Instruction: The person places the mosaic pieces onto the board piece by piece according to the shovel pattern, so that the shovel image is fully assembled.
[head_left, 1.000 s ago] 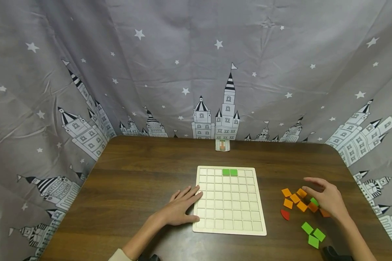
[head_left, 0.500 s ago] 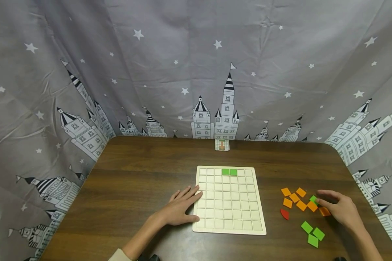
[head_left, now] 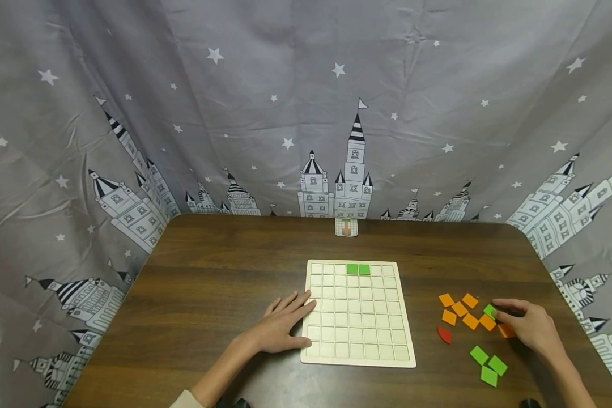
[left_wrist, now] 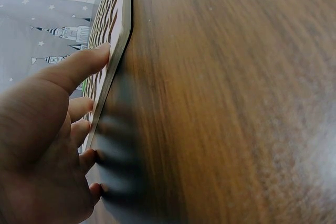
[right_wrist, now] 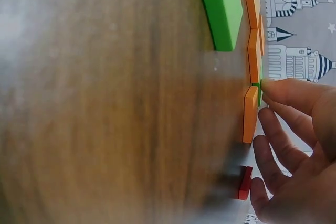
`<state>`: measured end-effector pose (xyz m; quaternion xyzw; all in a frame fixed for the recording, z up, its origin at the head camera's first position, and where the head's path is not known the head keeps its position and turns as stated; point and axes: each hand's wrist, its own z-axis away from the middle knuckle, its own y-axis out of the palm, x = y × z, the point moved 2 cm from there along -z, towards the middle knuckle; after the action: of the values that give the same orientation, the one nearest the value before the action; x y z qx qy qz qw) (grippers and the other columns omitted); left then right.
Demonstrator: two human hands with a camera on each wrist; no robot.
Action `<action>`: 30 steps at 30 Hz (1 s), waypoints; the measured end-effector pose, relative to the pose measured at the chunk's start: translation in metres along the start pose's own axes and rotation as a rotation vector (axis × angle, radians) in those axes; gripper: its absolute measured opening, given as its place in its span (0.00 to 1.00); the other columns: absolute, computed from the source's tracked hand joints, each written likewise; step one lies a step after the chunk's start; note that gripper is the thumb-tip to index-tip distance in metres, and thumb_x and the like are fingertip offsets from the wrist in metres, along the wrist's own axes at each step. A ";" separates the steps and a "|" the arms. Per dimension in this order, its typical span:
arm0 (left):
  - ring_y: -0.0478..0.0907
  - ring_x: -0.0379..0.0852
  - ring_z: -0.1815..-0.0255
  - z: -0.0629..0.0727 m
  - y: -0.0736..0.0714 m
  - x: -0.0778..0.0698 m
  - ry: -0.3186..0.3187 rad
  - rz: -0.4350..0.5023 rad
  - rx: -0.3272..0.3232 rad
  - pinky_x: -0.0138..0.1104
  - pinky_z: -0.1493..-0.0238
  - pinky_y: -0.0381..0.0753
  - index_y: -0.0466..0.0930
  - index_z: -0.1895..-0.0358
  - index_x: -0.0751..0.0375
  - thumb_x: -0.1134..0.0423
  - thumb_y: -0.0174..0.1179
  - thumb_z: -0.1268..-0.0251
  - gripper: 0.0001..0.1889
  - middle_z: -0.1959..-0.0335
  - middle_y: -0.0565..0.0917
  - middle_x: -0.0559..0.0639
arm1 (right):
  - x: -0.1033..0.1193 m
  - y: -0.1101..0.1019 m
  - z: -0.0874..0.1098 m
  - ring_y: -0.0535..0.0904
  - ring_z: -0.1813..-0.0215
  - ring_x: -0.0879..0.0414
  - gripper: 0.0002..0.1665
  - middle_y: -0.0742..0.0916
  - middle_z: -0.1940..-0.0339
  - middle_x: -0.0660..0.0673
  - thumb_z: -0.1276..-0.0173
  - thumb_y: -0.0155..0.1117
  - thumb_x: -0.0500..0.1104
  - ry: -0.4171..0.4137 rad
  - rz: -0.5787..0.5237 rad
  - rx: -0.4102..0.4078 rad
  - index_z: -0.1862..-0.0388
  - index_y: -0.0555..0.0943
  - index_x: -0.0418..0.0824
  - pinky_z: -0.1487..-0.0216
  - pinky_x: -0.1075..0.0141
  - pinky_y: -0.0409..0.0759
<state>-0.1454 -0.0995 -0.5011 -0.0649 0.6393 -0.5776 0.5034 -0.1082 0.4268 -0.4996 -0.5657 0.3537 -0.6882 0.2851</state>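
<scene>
Lower centre of the head view: left hand (head_left: 281, 328) at the left edge of a gridded board (head_left: 357, 320), with fingers spread and fingertips on the rim; grip relaxed, holding nothing. In the left wrist view, thumb on the board's edge. Lower right of the head view: right hand (head_left: 532, 328) with thumb and index finger pinching a green tile (head_left: 489, 311) by its right corner; grip closed on that tile, over the tabletop (head_left: 224, 266). Just left of the right hand, loosely clustered, orange tiles (head_left: 459, 309), with one partly hidden by the fingers. Below the cluster's left side, a red piece (head_left: 444, 335); lower still, three loose tiles (head_left: 488, 376), also green. In the board's top row, side by side, two green squares (head_left: 358, 269). At upper centre, near the far edge, a card (head_left: 347, 227), then a grey curtain (head_left: 265, 73).
</scene>
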 end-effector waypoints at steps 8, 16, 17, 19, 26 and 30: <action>0.44 0.62 0.21 0.000 0.000 0.000 0.000 -0.001 -0.004 0.65 0.30 0.41 0.58 0.22 0.59 0.47 0.63 0.33 0.42 0.20 0.52 0.57 | 0.002 -0.001 -0.002 0.73 0.44 0.22 0.25 0.83 0.48 0.24 0.25 0.61 0.50 -0.010 0.022 -0.013 0.45 0.83 0.29 0.52 0.34 0.70; 0.44 0.62 0.21 0.000 0.000 0.000 -0.001 -0.003 -0.005 0.64 0.30 0.41 0.58 0.21 0.59 0.46 0.63 0.33 0.42 0.20 0.52 0.56 | 0.007 -0.003 -0.001 0.69 0.42 0.20 0.30 0.77 0.41 0.21 0.28 0.63 0.55 -0.001 0.055 0.014 0.43 0.82 0.30 0.54 0.32 0.67; 0.44 0.62 0.21 -0.001 0.000 0.000 -0.001 -0.004 -0.005 0.64 0.30 0.41 0.58 0.21 0.59 0.46 0.63 0.33 0.42 0.20 0.52 0.56 | 0.007 -0.003 -0.001 0.69 0.42 0.19 0.30 0.76 0.40 0.20 0.28 0.64 0.55 -0.001 0.057 0.019 0.42 0.82 0.30 0.53 0.32 0.66; 0.43 0.62 0.21 -0.001 0.000 0.000 -0.001 -0.005 -0.005 0.64 0.30 0.41 0.58 0.21 0.58 0.46 0.63 0.33 0.42 0.20 0.52 0.56 | 0.006 -0.003 -0.001 0.68 0.41 0.19 0.31 0.75 0.39 0.20 0.29 0.65 0.56 -0.008 0.067 0.027 0.42 0.82 0.31 0.53 0.31 0.63; 0.44 0.62 0.21 0.000 0.000 0.000 -0.002 -0.004 -0.004 0.64 0.30 0.41 0.58 0.22 0.59 0.47 0.64 0.33 0.41 0.20 0.52 0.57 | 0.004 -0.002 -0.003 0.69 0.45 0.18 0.28 0.76 0.41 0.19 0.31 0.67 0.50 -0.049 0.089 0.029 0.42 0.81 0.30 0.59 0.36 0.59; 0.44 0.63 0.21 0.000 0.000 0.000 0.002 -0.005 -0.007 0.65 0.30 0.41 0.58 0.22 0.60 0.48 0.64 0.33 0.41 0.20 0.52 0.57 | 0.004 -0.002 -0.004 0.69 0.45 0.18 0.28 0.77 0.43 0.18 0.31 0.68 0.50 -0.049 0.080 0.024 0.42 0.81 0.30 0.57 0.34 0.61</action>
<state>-0.1450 -0.0993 -0.5009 -0.0676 0.6417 -0.5769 0.5009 -0.1131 0.4258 -0.4959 -0.5643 0.3608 -0.6663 0.3277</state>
